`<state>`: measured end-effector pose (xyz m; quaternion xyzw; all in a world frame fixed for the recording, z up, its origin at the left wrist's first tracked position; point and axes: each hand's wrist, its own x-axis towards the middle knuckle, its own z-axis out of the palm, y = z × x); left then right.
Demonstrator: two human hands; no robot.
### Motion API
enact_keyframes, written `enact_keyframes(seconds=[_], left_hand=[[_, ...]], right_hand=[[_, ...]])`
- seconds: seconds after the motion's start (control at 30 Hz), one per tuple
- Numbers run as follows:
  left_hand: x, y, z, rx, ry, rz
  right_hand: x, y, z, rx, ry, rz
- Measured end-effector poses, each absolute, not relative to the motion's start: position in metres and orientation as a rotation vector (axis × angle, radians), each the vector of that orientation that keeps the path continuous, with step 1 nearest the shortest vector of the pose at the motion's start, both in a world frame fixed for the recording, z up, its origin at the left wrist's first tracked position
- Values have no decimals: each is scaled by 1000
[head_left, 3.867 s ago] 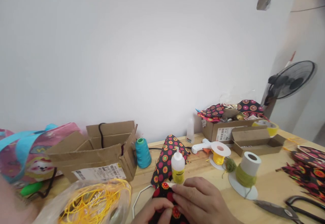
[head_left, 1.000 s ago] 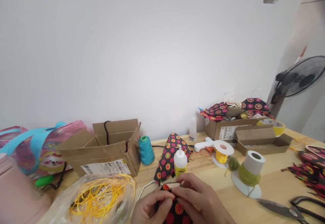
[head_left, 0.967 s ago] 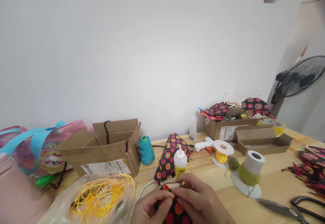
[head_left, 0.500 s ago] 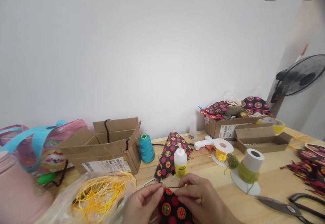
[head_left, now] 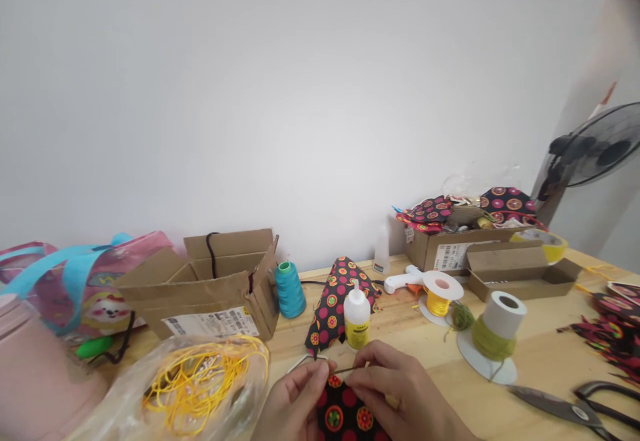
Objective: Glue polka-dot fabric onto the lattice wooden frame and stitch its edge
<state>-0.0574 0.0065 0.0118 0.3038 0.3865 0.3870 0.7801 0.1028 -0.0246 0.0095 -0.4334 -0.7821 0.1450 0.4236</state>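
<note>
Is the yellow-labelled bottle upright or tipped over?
Upright: the yellow-labelled bottle stands on the table beyond the right hand, its nozzle pointing up.

My single camera, on my head, faces the pale wall (head_left: 310, 108) across the worktable (head_left: 435, 354).
I look forward and down from above the table; the wall fills the upper part of the view, the tabletop the lower. My left hand (head_left: 295, 400) and right hand (head_left: 403, 382) are close to the lens, low near the middle, cut by the bottom edge. The wide view reaches from the pink bag (head_left: 106, 282) on the left to the fan (head_left: 607, 151) at the right edge, farther off.
</note>
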Motion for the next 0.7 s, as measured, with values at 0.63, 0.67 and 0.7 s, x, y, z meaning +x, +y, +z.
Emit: enact_keyframes(seconds=[0.63, 0.67, 0.7], left_hand=[[-57, 7, -11, 807, 911, 964], [-57, 8, -12, 811, 922, 977], [-57, 8, -12, 810, 935, 990]], right_hand=[[101, -29, 16, -1048, -1949, 383], [102, -28, 17, -1047, -1892, 406], [104, -28, 18, -1062, -1810, 427]])
